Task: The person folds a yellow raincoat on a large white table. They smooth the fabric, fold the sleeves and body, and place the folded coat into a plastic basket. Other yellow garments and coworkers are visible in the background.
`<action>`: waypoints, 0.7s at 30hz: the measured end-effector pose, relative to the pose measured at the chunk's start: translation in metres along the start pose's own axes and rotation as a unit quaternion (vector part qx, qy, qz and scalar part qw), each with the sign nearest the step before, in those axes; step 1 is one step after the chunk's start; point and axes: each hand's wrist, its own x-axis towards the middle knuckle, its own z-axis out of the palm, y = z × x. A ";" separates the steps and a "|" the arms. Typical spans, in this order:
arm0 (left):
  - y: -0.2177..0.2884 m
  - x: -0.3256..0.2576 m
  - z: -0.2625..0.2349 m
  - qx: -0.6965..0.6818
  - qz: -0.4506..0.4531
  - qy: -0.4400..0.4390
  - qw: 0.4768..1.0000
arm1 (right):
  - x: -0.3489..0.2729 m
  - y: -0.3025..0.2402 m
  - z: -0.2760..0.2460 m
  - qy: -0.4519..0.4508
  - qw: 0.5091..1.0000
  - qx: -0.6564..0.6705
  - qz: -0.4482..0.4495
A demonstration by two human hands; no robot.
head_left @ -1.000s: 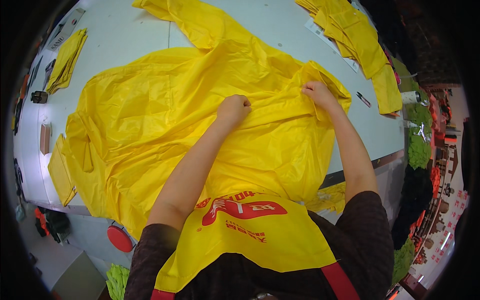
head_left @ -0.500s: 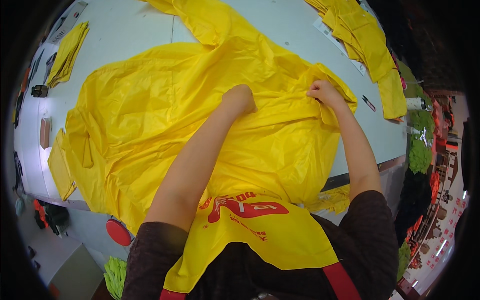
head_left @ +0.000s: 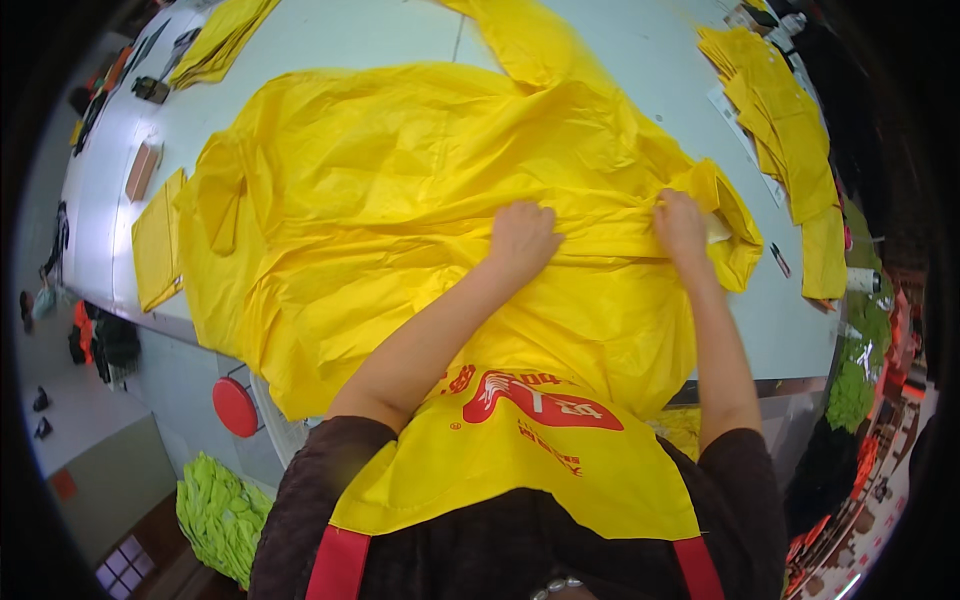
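A large yellow coat of thin, smooth material [head_left: 400, 150] lies spread and creased over the table, with one sleeve stretching toward the far side. My left hand [head_left: 525, 237] is closed on a long fold across the middle of the coat. To the right, my right hand [head_left: 680, 225] is closed on the same fold, near the coat's right end. There the material stands up in a loop, and a pale patch shows inside it. The fingertips of both hands are partly hidden in the fabric.
Folded yellow pieces [head_left: 790, 130] lie at the right, near a small pen-like tool [head_left: 780, 260]. More folded yellow cloth [head_left: 220, 40] and a brown box [head_left: 143, 170] are at the left. A red round stool [head_left: 235, 407] and bright green cloth [head_left: 222, 515] stand below the table.
The view has turned, shifting the scene. My left hand has rolled over so its knuckles show and its fingers press the fold. The loop at the coat's right end has opened wider.
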 end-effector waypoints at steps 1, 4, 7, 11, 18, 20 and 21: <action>-0.012 -0.015 -0.010 0.020 -0.019 -0.001 1.000 | -0.007 -0.027 0.007 0.002 0.995 0.081 -0.066; -0.062 -0.059 -0.049 0.062 -0.055 -0.004 0.997 | -0.025 -0.121 0.022 0.042 0.943 0.233 -0.233; -0.119 -0.103 -0.083 0.049 -0.027 0.048 0.997 | -0.027 -0.195 0.035 0.018 0.918 0.258 -0.299; -0.188 -0.141 -0.116 0.028 -0.070 0.086 0.993 | -0.017 -0.241 0.050 -0.099 0.923 0.258 -0.268; -0.217 -0.140 -0.142 -0.137 -0.199 -0.057 0.969 | 0.020 -0.225 0.044 -0.336 0.867 0.329 -0.166; -0.221 -0.136 -0.143 -0.117 -0.178 -0.069 0.975 | 0.021 -0.225 0.038 -0.353 0.864 0.306 -0.187; -0.224 -0.134 -0.142 -0.145 -0.195 -0.067 0.968 | 0.020 -0.223 0.041 -0.354 0.863 0.302 -0.195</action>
